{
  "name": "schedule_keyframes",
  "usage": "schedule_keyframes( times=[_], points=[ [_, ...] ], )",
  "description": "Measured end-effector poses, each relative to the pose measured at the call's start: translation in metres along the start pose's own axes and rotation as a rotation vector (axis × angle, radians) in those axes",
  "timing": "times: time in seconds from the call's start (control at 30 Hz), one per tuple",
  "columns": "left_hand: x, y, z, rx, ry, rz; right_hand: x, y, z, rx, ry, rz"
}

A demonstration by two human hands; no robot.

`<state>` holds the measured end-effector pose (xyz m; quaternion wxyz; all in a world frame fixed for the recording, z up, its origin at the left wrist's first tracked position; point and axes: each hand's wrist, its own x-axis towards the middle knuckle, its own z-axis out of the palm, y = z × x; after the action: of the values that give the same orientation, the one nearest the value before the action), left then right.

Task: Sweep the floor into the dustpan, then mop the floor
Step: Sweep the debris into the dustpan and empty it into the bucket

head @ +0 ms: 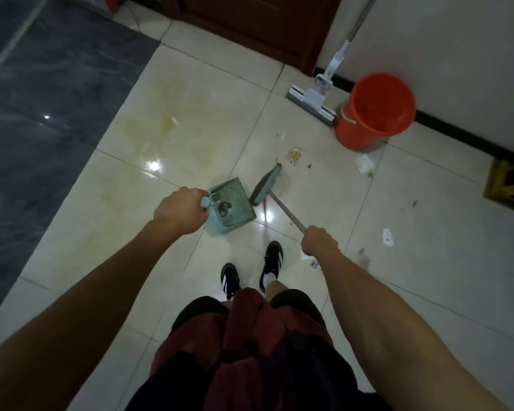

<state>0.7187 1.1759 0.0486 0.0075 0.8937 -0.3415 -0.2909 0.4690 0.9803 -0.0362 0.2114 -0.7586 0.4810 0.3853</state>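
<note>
Fingers of left hand (181,211) curled tight round the handle of a teal plastic dustpan (230,205), pan mouth tilted toward the floor, a dark scrap lying inside. Fingers of right hand (319,241) wrapped round the wooden handle of a teal-headed broom (265,184), bristle head resting on the tiles just beside the dustpan's far edge.

Glossy cream floor tiles (166,185) underfoot, grey grout lines running diagonally, bright light reflections near the pan. Broad yellowish stain (166,126) spread over the tile beyond the dustpan. Small orange-brown crumbs of litter (295,156) just past the broom head; white paper scrap (364,163) further right near the bucket; another white paper piece (387,237) right of the right hand, with dark specks scattered about. Dark blue-grey marbled floor strip (42,99) along the left side.

Grey and white sponge mop (312,99) leaning against the white wall (457,40), head on the floor, just beside an orange plastic bucket (374,111). Black skirting (457,134) along the wall base. Dark brown wooden door (250,19) at the top. Yellowish wooden frame (508,185) at the right edge. Black and white shoes (272,259) planted below the dustpan, dark red shorts beneath.
</note>
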Motion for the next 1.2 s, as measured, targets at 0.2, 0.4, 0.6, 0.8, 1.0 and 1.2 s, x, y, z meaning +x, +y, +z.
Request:
schedule_keyframes(
  times=[0.2, 0.4, 0.6, 0.8, 1.0, 1.2],
  points=[
    [-0.011, -0.004, 0.012, 0.044, -0.038, 0.117, -0.035, 0.015, 0.047, 0.076, -0.008, 0.042],
    [-0.022, 0.015, 0.020, 0.068, -0.050, 0.207, -0.068, 0.046, 0.084, 0.154, 0.036, 0.140],
    [-0.045, 0.052, 0.049, 0.146, -0.060, 0.272, -0.098, 0.095, 0.126, 0.196, 0.067, 0.222],
    [-0.088, 0.101, 0.086, 0.230, -0.068, 0.336, -0.128, 0.151, 0.167, 0.264, 0.062, 0.249],
    [-0.125, 0.147, 0.123, 0.277, -0.071, 0.394, -0.152, 0.211, 0.193, 0.293, 0.081, 0.289],
    [-0.151, 0.178, 0.148, 0.310, -0.064, 0.455, -0.166, 0.250, 0.194, 0.329, 0.139, 0.264]
  ],
)
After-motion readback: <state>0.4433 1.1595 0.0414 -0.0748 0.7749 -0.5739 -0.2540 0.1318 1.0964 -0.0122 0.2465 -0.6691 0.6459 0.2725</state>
